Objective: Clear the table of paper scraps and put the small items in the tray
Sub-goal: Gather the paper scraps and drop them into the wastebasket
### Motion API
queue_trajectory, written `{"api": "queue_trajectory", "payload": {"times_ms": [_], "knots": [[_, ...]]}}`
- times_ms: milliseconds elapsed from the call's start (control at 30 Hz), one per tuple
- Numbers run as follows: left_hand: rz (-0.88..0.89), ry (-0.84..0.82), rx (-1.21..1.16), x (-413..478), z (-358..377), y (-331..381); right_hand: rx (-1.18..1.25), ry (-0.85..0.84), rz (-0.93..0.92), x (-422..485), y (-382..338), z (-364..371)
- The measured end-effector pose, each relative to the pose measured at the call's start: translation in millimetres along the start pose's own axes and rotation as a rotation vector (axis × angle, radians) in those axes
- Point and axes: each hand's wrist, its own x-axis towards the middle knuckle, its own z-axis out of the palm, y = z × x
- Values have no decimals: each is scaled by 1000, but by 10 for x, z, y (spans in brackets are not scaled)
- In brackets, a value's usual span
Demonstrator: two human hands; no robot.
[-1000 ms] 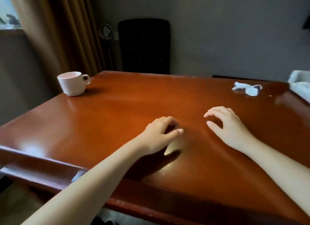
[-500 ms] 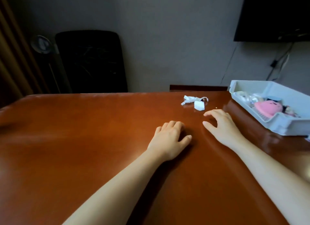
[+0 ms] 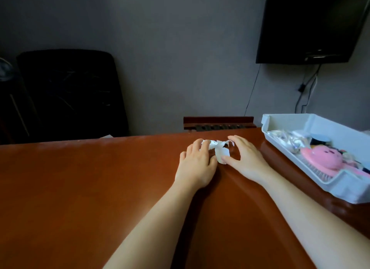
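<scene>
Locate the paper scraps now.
Head view: the paper scraps lie right of centre near the table's far edge, between the left hand and right hand, both touching them; white tray further right.
</scene>
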Motion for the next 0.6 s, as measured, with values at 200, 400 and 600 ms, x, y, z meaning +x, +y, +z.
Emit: {"api": "queue_trajectory", "payload": {"times_ms": [200, 400, 600], "knots": [[37, -51, -9, 316, 74, -66, -18, -77, -11, 204, 13, 22], [66, -127, 10, 522, 116, -96, -54, -125, -30, 337, 56, 62], [66, -155, 71, 559, 138, -114, -75, -114, -68, 378, 106, 99]]}}
